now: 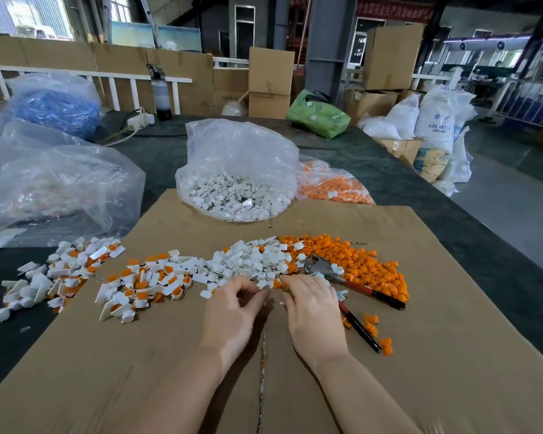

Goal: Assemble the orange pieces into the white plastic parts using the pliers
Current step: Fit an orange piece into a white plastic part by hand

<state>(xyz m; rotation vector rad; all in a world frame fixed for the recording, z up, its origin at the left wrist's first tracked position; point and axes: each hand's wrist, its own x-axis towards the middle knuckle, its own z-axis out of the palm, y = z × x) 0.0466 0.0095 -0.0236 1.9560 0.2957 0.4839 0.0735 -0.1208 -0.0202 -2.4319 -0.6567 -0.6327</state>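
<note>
Fingertips of left hand (232, 311) and right hand (311, 305) are curled at the near edge of the loose white plastic parts (251, 261); whether a piece is pinched cannot be told. Red-handled metal pliers (351, 278) are left lying just right, beside the loose orange plastic pieces (367, 264). Assembled white-and-orange units (145, 283) are piled left. Two clear bags of stock (235, 180) remain; the task is judged far from done.

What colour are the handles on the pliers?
Red with black ends; the pliers lie beside the right hand, seen in the head view.
</note>
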